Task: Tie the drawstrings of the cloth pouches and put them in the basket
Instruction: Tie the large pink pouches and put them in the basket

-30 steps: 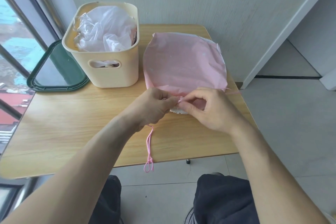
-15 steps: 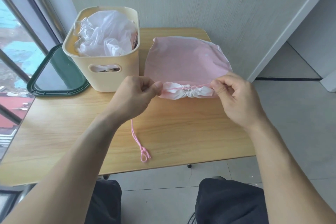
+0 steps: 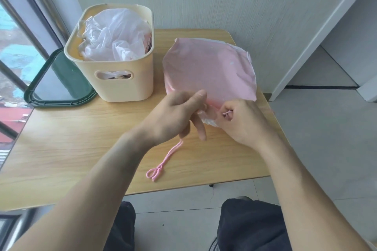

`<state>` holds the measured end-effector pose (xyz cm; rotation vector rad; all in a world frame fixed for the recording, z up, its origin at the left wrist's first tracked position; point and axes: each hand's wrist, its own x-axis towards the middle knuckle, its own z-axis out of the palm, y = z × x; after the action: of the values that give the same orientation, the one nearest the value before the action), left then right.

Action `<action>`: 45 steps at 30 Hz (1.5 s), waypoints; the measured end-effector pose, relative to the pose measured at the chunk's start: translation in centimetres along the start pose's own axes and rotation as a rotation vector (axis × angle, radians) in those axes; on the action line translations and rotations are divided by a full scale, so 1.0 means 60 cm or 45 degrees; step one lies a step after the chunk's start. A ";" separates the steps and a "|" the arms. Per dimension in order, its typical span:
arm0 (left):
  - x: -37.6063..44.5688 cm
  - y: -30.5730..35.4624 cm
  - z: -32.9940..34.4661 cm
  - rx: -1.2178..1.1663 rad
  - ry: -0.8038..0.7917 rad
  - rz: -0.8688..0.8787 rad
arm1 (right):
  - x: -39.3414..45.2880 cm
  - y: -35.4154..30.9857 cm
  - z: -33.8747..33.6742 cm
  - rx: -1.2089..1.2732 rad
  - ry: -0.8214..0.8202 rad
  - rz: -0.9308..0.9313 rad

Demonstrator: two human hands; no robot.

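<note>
Lying flat on the right half of the wooden table [image 3: 61, 149], the pink cloth pouch [image 3: 210, 71] is seen with its gathered mouth turned toward the near edge, where both hands meet. The bunched opening is gripped by the left hand [image 3: 175, 116]: the thumb is pressed over the fabric from above, while two fingers are left straight and pointed down toward the table. A short loop of pink drawstring [image 3: 163, 161] is pinched by the right hand [image 3: 242, 120], whose fingers are curled tightly together around the cord just beside the gathered mouth. The other end of the drawstring is trailed out from under the left hand across the table, and its knotted tip is laid near the near edge. To the left of the pouch, close beside it, a cream plastic basket [image 3: 122, 81] is stood, and it is filled with crumpled white pouches [image 3: 114, 34]. A dark green tray [image 3: 61, 87] is placed at the far left, touching the basket's left side.
</note>
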<state>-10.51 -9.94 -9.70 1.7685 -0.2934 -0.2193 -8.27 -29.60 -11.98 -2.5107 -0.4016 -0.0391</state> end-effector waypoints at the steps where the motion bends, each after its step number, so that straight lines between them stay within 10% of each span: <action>1: 0.002 -0.002 0.010 0.002 -0.031 -0.015 | 0.002 -0.001 0.003 -0.005 -0.044 0.006; 10: 0.004 -0.028 -0.015 0.052 0.124 -0.356 | 0.005 0.033 -0.035 0.027 -0.143 0.122; 21: 0.003 -0.018 0.016 0.013 0.183 -0.136 | -0.005 -0.011 -0.045 0.960 -0.291 0.039; 28: 0.008 -0.033 0.047 -0.150 0.170 -0.137 | 0.004 -0.017 -0.033 1.031 -0.435 0.006; 37: 0.003 -0.022 0.038 -0.169 -0.332 -0.284 | 0.010 0.009 -0.050 0.966 -0.416 0.167; 45: 0.008 -0.029 0.035 -0.378 0.018 -0.319 | 0.013 0.022 -0.037 1.253 -0.479 0.041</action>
<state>-10.54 -11.70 -11.83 1.5077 -0.0248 -0.4082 -7.01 -31.65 -10.80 -1.5359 -0.3961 0.5231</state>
